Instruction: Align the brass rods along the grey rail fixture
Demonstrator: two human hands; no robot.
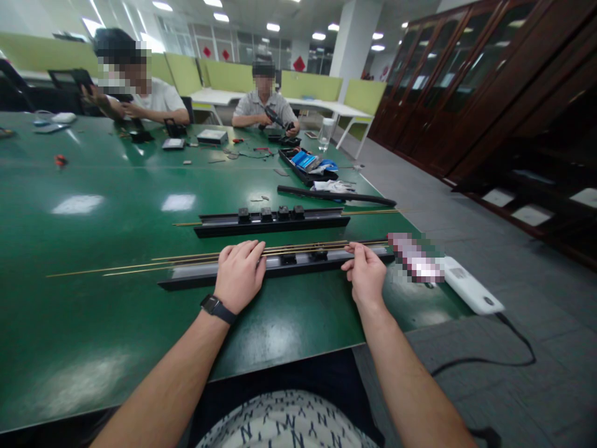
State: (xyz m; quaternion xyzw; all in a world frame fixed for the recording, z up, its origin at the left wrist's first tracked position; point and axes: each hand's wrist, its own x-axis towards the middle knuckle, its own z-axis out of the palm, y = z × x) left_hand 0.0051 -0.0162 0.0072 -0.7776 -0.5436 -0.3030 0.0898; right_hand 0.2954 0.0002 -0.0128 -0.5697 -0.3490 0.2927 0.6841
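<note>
- My left hand [240,274] is resting over thin brass rods [298,250]; whether it's gripping, I'm not able to tell.
- My right hand [366,272] is pinching the rods farther along.
- Rods are running lengthwise over the nearer black channel [298,269], on the worktop [140,330].

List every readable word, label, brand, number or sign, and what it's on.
"N" and "Y", repeated: wearer's shirt.
Grey label on white device: too small to read.
Red diamond sign, background: too blurred to read.
Front black rail: no readable text.
</note>
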